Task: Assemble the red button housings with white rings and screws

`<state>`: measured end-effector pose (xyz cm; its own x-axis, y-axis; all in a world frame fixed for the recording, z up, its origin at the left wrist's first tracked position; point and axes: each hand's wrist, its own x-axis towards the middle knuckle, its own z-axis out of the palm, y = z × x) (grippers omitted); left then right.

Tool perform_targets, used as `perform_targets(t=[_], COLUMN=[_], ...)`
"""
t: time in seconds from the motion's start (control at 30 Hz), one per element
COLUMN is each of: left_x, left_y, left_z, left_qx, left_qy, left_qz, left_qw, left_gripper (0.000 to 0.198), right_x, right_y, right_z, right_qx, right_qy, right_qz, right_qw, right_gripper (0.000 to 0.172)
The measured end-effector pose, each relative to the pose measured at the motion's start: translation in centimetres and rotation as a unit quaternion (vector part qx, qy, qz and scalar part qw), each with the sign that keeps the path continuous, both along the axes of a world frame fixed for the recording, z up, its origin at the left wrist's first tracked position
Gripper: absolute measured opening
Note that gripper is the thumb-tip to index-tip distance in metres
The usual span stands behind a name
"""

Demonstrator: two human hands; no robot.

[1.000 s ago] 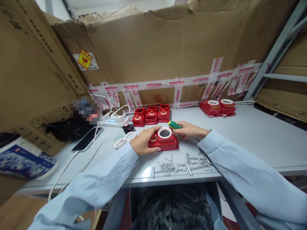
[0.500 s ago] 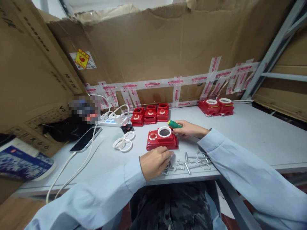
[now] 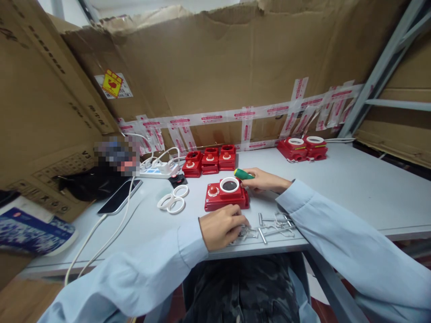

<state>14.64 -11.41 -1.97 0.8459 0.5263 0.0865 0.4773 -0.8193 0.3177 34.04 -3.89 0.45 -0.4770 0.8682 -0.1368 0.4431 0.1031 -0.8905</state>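
A red box (image 3: 226, 196) with a white ring on top and a small round button lies on the grey table (image 3: 353, 188) in front of me. My left hand (image 3: 220, 225) rests just below it, fingers curled down over a pile of small metal screws and pins (image 3: 266, 223); what they pinch is hidden. My right hand (image 3: 266, 180) lies to the right of the box, closed round a screwdriver with a green and yellow handle (image 3: 243, 174).
Three small red boxes (image 3: 210, 160) stand behind; two more with white rings (image 3: 303, 147) sit far right. White rings (image 3: 172, 202), a phone (image 3: 118, 196) on a cable, a power strip (image 3: 158, 168) and a blue packet (image 3: 32, 229) lie left. Taped cardboard walls surround the table.
My left hand left the red box and came down toward me onto the pile of screws, where its fingers have curled tighter. The right hand has stayed put with the screwdriver.
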Motion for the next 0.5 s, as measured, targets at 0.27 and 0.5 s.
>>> perform_targets(t=[0.27, 0.5], left_x=[-0.9, -3.0], left_y=[-0.1, 0.5], left_z=[-0.1, 2.0], left_qx=[-0.017, 0.067], left_qy=[-0.014, -0.149], left_qz=[-0.008, 0.029], left_qw=[1.000, 0.986], left_gripper=[0.025, 0.026], right_x=[-0.1, 0.0], right_y=[-0.1, 0.0], right_z=[0.1, 0.3], right_qx=[0.004, 0.004], right_qy=[0.000, 0.011], right_qz=[-0.006, 0.000], right_qw=[1.000, 1.000], right_gripper=[0.013, 0.016])
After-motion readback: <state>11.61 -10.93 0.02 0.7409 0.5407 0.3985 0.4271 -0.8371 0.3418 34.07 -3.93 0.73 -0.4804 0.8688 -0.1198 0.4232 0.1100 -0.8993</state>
